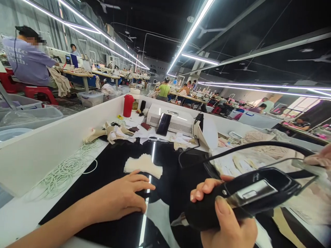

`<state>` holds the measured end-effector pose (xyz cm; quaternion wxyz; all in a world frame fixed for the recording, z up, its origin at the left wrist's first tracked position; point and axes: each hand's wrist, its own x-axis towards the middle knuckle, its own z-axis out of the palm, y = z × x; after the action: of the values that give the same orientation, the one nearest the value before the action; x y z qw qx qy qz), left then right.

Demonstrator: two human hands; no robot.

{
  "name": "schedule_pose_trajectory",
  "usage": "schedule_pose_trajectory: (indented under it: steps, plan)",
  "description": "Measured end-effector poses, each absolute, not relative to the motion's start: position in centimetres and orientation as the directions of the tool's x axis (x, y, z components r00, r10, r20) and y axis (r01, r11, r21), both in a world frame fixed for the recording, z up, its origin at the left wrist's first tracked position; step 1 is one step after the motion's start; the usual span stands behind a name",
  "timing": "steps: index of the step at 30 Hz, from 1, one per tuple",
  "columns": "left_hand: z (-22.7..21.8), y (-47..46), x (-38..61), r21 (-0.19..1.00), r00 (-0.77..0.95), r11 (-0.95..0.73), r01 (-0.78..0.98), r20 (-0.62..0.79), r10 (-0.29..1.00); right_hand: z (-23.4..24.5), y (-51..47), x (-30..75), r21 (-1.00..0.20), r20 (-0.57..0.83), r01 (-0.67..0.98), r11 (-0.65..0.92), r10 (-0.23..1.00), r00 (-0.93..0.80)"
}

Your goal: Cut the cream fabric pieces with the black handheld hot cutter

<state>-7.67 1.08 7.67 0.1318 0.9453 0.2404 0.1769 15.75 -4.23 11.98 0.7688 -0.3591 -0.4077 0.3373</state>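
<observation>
Black, glossy worktop [111,165] lies under both hands in the head view. The right hand [230,229] has its fingers wrapped round a black, corded handheld tool with a silver panel [248,196], held above the worktop; its narrow, pale tip points left and is blurred. The left hand [121,194] holds nothing, its fingers loosely spread just beside cream, curved-edged fabric [143,166]; whether a fingertip touches it, I cannot tell. Another person's hand [320,155], blurred, is cut off at the right edge; the right wrist is out of frame.
</observation>
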Motion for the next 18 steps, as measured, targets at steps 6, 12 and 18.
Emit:
schedule_pose_trajectory:
  steps: [6,12,18]
  plan:
    - [5.8,0.7,-6.6,0.179,0.712,-0.83,0.529,0.438,0.548,11.1,-4.1,15.9,-0.804,0.444,-0.224,0.55,0.807,0.388]
    - [4.7,0.2,-5.1,0.306,0.724,-0.818,0.487,0.382,0.574,10.8,-4.0,15.3,-0.801,0.43,-0.251,0.543,0.814,0.39]
    - [3.9,0.5,-5.3,0.343,0.681,-0.789,0.51,0.399,0.614,9.5,-3.0,15.8,-0.784,0.519,-0.185,0.593,0.789,0.329]
